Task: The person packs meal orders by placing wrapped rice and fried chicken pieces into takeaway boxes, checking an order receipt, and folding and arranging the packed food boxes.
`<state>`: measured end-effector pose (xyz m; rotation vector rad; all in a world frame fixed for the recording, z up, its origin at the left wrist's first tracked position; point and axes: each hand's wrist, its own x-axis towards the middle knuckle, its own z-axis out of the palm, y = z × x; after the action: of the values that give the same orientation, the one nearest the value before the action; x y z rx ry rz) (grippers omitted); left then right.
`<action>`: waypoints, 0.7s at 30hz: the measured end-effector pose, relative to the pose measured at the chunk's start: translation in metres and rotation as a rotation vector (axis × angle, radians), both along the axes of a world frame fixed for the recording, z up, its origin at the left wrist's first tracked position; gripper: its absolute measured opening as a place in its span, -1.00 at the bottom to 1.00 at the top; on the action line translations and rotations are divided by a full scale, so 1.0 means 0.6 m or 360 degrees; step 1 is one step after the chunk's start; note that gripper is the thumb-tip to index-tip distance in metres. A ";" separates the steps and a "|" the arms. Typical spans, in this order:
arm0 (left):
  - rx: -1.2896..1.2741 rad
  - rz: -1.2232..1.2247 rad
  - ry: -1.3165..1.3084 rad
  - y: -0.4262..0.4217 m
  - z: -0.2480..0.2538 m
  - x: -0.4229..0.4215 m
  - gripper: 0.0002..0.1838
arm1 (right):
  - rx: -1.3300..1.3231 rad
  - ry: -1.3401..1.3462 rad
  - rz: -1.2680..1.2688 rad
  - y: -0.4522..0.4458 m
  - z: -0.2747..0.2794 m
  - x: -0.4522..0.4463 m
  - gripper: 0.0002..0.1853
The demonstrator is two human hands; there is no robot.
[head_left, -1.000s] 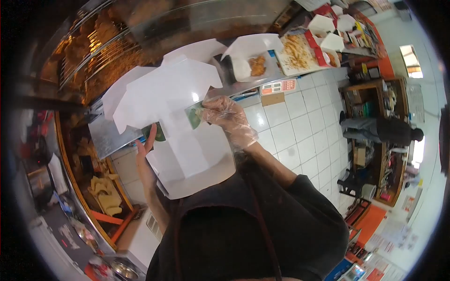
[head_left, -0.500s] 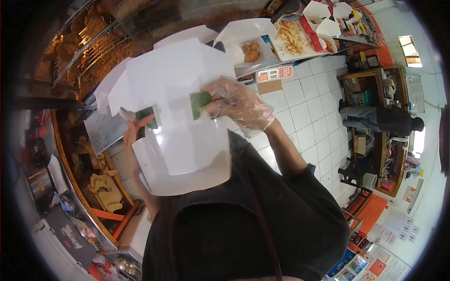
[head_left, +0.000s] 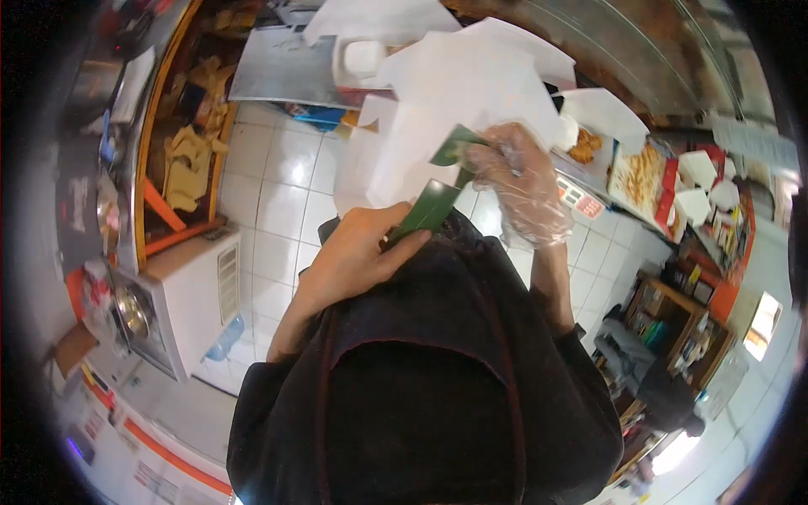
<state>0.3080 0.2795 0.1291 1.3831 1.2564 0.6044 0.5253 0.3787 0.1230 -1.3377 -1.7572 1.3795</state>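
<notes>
A white carton (head_left: 471, 88) with its flaps spread and green panels on its near side is held in front of my body. My bare left hand (head_left: 362, 252) pinches the lower green panel (head_left: 427, 210) between thumb and fingers. My right hand (head_left: 518, 181), in a clear plastic glove, is closed at the upper green panel (head_left: 459, 145), on the carton's right side. The gloved fingertips are partly hidden by glare and creased plastic.
Open white boxes, one with fried food (head_left: 585, 147), line the counter behind the carton. A crumb-covered board (head_left: 637, 177) lies farther right. Another person (head_left: 661, 387) is at the shelves at right. A white appliance (head_left: 198, 295) stands at left on the tiled floor.
The view has turned, and the carton has tilted so its green side shows. My left hand has moved from the carton's left edge to a green panel nearer my body.
</notes>
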 end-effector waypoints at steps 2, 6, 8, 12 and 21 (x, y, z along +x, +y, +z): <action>-0.0101 0.0080 -0.0083 -0.013 -0.021 0.000 -0.66 | -0.0160 0.0148 -0.0076 -0.003 -0.001 0.006 -0.72; -0.0502 0.0463 -0.0782 -0.020 -0.036 0.001 -0.70 | -0.0227 0.0591 -0.0052 -0.022 -0.015 0.011 -0.86; -0.0563 0.0421 -0.0844 -0.022 -0.052 0.000 -0.73 | -0.0281 0.0527 -0.0014 -0.022 -0.014 0.021 -0.82; -0.0476 0.0410 -0.0797 -0.016 -0.049 -0.002 -0.73 | -0.0224 0.0612 -0.0152 -0.016 -0.029 0.036 -0.84; -0.0403 0.0203 -0.0562 0.004 -0.035 0.020 -0.76 | 0.0156 -0.0207 0.0112 -0.048 -0.002 0.029 -0.84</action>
<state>0.3197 0.2821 0.1081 0.9442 1.0959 0.7161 0.5427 0.3499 0.1220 -1.3510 -1.9482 1.2500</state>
